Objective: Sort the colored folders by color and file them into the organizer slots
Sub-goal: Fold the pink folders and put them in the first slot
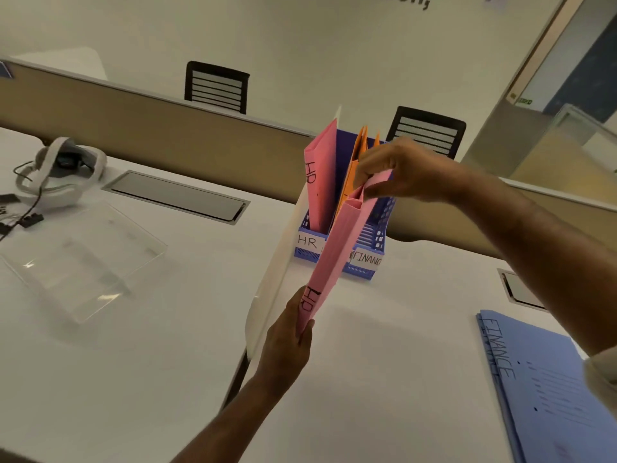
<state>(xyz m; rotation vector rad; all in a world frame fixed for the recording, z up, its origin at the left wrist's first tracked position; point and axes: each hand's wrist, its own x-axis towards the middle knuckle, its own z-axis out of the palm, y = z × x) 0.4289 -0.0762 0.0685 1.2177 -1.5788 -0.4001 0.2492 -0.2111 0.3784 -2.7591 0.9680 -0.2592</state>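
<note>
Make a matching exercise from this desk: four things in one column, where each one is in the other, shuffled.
1. pink folder marked HR
2. blue folders marked FINANCE
3. orange folders
4. white headset

A. flat on the desk, near right
B. upright in the organizer's middle slot
C. held in both hands
D. on the desk, far left

Pairs: 1-C, 2-A, 3-B, 4-D

The room sits in soft, warmish, fairly dim light. Small glare spots glint on the clear acrylic stand (80, 259) at centre left. The desk (384, 379) carries faint shadows. Straight lines bow toward the frame edges, and the whole view is slightly soft.
</note>
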